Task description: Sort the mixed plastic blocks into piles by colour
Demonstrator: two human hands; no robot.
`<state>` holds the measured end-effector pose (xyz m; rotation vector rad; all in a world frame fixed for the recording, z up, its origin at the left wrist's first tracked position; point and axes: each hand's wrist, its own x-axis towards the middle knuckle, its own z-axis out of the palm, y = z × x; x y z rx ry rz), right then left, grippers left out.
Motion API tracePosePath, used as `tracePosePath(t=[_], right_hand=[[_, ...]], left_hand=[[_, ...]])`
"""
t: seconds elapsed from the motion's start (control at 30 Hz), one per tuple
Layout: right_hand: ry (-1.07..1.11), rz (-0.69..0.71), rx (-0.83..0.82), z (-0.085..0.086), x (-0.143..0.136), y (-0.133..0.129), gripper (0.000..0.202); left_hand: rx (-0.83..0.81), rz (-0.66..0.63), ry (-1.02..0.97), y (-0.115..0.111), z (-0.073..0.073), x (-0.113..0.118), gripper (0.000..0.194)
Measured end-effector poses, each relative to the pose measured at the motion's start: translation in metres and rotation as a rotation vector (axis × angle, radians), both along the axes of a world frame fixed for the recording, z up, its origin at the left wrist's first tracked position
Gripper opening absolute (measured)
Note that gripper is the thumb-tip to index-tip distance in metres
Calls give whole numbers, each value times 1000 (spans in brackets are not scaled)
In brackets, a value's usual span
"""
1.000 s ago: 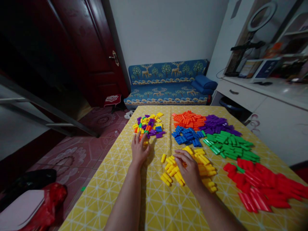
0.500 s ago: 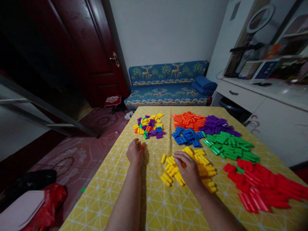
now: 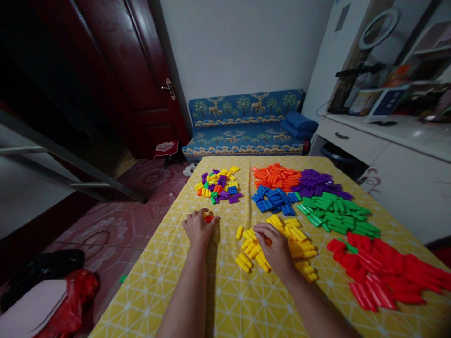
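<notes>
Over the tablecloth at centre left, my left hand [image 3: 198, 227] has its fingers apart. A small red plastic building piece [image 3: 209, 218] lies between its thumb and index finger; whether they touch it is hard to see. My right hand [image 3: 274, 243] rests over the pile of yellow plastic pieces [image 3: 299, 248], fingers bent together. Whatever those fingers pinch is hidden beneath them. Beyond my left hand is a mixed heap [image 3: 218, 185] of yellow, purple, blue, green and orange pieces.
Sorted piles spread rightward: orange pieces [image 3: 276, 176], blue pieces [image 3: 273, 200], purple pieces [image 3: 320, 183], green pieces [image 3: 336, 213] and red pieces [image 3: 387, 272]. One green piece lies among the red. A blue sofa [image 3: 243, 129] stands behind the table, a white cabinet [image 3: 405, 164] at right.
My left hand has shifted slightly nearer and its fingers have spread around the red piece. The yellow bit at its fingertips no longer shows. My right hand has stayed nearly still.
</notes>
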<state>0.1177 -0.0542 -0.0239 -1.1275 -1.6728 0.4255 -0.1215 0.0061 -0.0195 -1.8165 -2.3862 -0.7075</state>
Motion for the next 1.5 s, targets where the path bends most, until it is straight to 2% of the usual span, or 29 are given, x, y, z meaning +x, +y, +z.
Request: tracePosePath(t=[0.13, 0.27, 0.37, 0.47, 0.63, 0.8, 0.93, 1.07, 1.2, 1.27, 1.37, 1.43, 1.5], right_hand=[[-13, 7, -15, -3, 1, 1, 17], [-16, 7, -17, -4, 1, 1, 17], [-13, 9, -10, -5, 1, 1, 17], [-7, 7, -6, -5, 0, 1, 17], [-12, 15, -1, -2, 0, 0, 17], [44, 41, -28, 12, -8, -1, 17], [128, 133, -197, 27, -29, 8, 20], [260, 184, -443, 34, -48, 27, 38], [176, 181, -510, 31, -60, 41, 23], [82, 151, -497, 28, -61, 47, 17], [19, 104, -475, 24, -52, 62, 15], [16, 51, -461, 24, -35, 81, 13], [21, -37, -443, 29, -11, 106, 11]], left_hand=[[81, 43, -16, 1, 3, 0, 44], [330, 112, -27, 1, 7, -1, 41], [479, 85, -39, 1, 7, -2, 37], [552, -14, -48, -1, 8, 2, 31], [568, -182, -68, -8, 14, 20, 24], [555, -321, -152, -12, 16, 37, 23], [513, -479, -354, -11, 12, 41, 20], [501, -703, -462, -11, 10, 41, 29], [495, -864, -493, -13, 10, 44, 43], [477, -872, -491, -14, 9, 44, 48], [430, -813, -466, -13, 6, 42, 55], [430, -719, -438, -10, 3, 38, 53], [455, -591, -397, -6, -1, 35, 43]])
